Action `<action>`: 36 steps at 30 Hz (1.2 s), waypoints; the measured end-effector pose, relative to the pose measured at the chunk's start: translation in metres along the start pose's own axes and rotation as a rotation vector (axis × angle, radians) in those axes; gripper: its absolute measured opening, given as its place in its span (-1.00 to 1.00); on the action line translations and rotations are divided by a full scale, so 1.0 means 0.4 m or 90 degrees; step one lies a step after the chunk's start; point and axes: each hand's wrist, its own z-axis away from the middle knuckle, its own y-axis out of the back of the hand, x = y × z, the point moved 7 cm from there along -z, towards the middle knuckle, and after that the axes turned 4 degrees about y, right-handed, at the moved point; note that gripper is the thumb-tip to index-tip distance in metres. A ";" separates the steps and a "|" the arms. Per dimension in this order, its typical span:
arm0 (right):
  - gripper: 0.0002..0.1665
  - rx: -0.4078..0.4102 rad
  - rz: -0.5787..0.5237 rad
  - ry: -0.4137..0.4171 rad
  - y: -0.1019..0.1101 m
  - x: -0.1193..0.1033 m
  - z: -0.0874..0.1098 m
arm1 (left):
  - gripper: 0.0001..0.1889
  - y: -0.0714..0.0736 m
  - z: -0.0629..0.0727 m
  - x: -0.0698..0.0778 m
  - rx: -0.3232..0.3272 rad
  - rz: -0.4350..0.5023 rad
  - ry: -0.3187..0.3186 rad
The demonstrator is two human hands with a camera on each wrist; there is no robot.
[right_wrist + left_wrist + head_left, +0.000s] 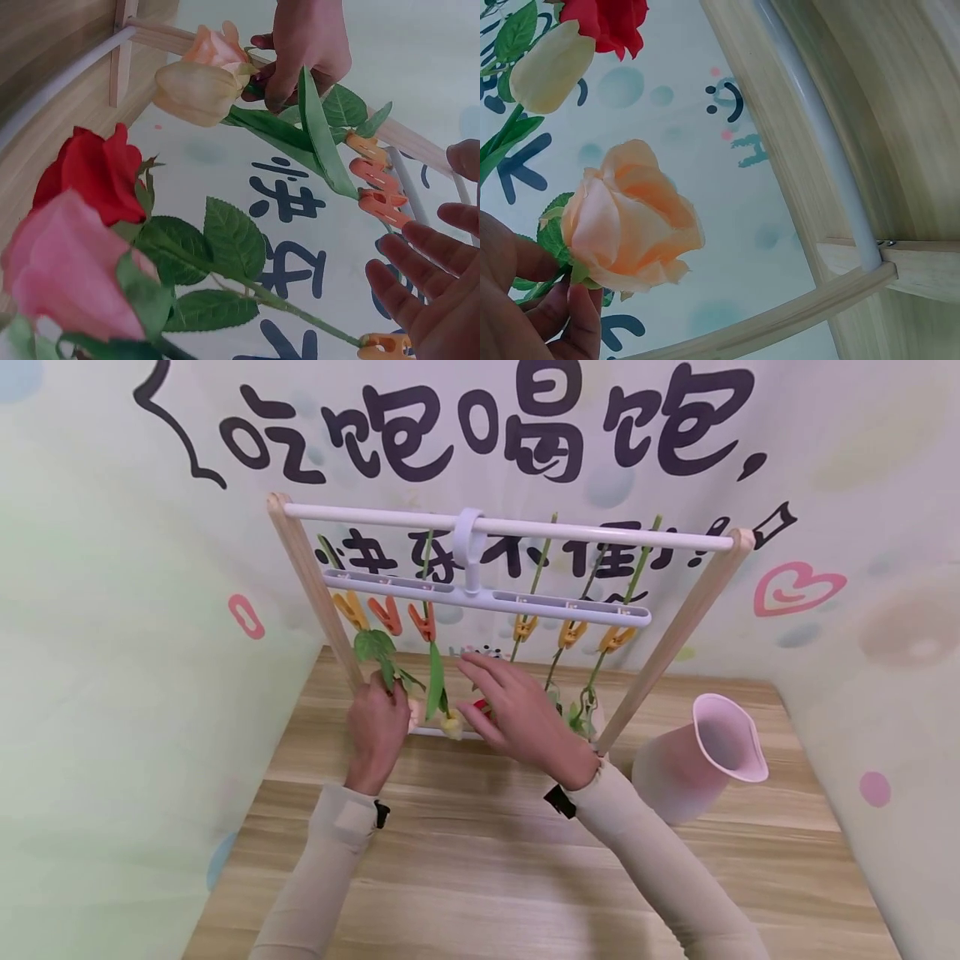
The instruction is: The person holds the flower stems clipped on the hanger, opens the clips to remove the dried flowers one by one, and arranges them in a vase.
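Note:
My left hand pinches the stem of a peach rose just below its bloom. The rose hangs head down from a yellow clothespin at the hanger's left end. Beside it a cream tulip hangs from an orange-red clothespin, with another orange-red clothespin between them. My right hand is held with fingers spread, in front of the hanging flowers. In the right wrist view its fingertips are near the clothespins. A red rose and a pink rose hang on the right half.
The pale blue clip hanger hooks over a white rod on a wooden frame. Several yellow-orange clothespins hold stems at right. A pink-white pitcher stands right of the frame on the wooden table.

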 end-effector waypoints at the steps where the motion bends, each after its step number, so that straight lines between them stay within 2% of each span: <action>1: -0.36 -0.001 -0.005 -0.004 -0.003 0.001 -0.004 | -0.76 -0.001 0.002 -0.001 -0.004 0.004 0.001; 5: -0.39 0.003 -0.019 -0.015 -0.013 0.002 -0.018 | -0.75 -0.003 0.009 -0.003 -0.007 0.019 -0.004; 11: -0.39 0.014 -0.041 -0.030 -0.018 0.002 -0.049 | -0.77 0.006 0.021 0.003 0.024 0.025 -0.021; 16: -0.43 0.031 -0.056 -0.017 -0.024 -0.005 -0.070 | -0.78 0.007 0.032 0.009 0.032 0.030 -0.034; 21: -0.45 0.026 -0.058 -0.002 -0.037 -0.018 -0.092 | -0.78 0.006 0.042 0.007 0.028 0.030 -0.034; 27: -0.45 0.003 -0.057 -0.022 -0.052 -0.022 -0.115 | -0.78 0.006 0.054 0.010 0.025 0.032 -0.041; 30: -0.45 -0.014 -0.069 -0.036 -0.064 -0.022 -0.129 | -0.80 0.009 0.058 0.015 0.038 0.036 -0.051; 36: -0.47 -0.002 -0.101 -0.039 -0.079 -0.023 -0.165 | -0.80 0.019 0.067 0.027 0.080 0.035 -0.082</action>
